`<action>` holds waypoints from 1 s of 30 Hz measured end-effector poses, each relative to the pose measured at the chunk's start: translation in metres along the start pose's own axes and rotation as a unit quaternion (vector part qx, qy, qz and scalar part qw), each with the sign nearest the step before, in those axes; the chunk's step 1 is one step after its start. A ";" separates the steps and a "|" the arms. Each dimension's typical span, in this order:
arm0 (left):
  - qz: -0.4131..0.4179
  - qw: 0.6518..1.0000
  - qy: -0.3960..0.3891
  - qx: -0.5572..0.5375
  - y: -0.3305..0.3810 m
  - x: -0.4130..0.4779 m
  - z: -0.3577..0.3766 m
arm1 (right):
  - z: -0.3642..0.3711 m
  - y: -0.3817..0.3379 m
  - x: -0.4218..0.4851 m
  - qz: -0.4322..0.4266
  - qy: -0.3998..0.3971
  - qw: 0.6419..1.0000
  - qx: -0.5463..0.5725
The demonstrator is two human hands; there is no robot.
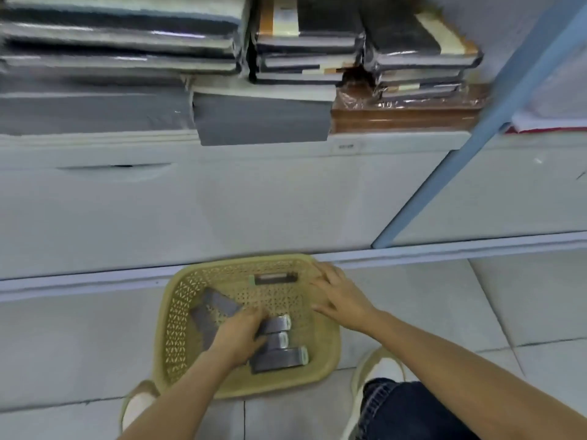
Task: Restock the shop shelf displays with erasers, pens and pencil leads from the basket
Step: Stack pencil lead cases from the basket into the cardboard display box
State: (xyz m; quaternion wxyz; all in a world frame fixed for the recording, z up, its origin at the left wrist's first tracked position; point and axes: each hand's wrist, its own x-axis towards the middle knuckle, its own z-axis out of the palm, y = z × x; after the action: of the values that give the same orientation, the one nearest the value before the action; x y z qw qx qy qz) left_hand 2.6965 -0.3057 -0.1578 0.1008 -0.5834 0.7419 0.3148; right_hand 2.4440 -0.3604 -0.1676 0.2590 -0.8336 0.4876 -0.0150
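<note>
Grey pack (275, 325), lying with two like it at the near right of the basket (171, 315), is gripped by the left hand (236, 335), whose fingers curl over its end. The right hand (340, 296) lies spread on the far right rim, grasping nothing. Step in hand, as judged: picking stock. The next move calls for lifting the pack clear and carrying it up to its display, which is not in view. The basket, on the floor (428, 312), also holds flat grey cards (216, 308) at left and a dark box (274, 277) at the back. Wrapped notebooks (305, 36) fill the shelf (381, 144) above.
</note>
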 end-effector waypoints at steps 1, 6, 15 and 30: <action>-0.002 1.000 -0.008 -0.002 -0.005 0.003 0.011 | 0.009 0.003 -0.003 -0.002 0.008 1.000 0.011; -0.018 0.996 0.008 0.087 -0.013 0.017 0.041 | 0.027 0.007 -0.010 -0.022 0.057 0.997 0.039; -0.029 0.999 -0.017 -0.015 -0.019 0.022 0.053 | 0.014 -0.020 0.009 -0.082 0.066 0.994 0.025; -0.044 0.979 -0.004 -0.198 -0.043 0.008 0.042 | 0.046 -0.051 0.024 0.032 -0.300 0.951 0.072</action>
State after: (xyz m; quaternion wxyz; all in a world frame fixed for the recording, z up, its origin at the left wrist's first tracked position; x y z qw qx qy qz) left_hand 2.7248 -0.2928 -0.2092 0.0002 -0.6224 0.6380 0.4533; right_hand 2.5107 -0.3404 -0.1902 0.4528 -0.7629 0.4115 0.2091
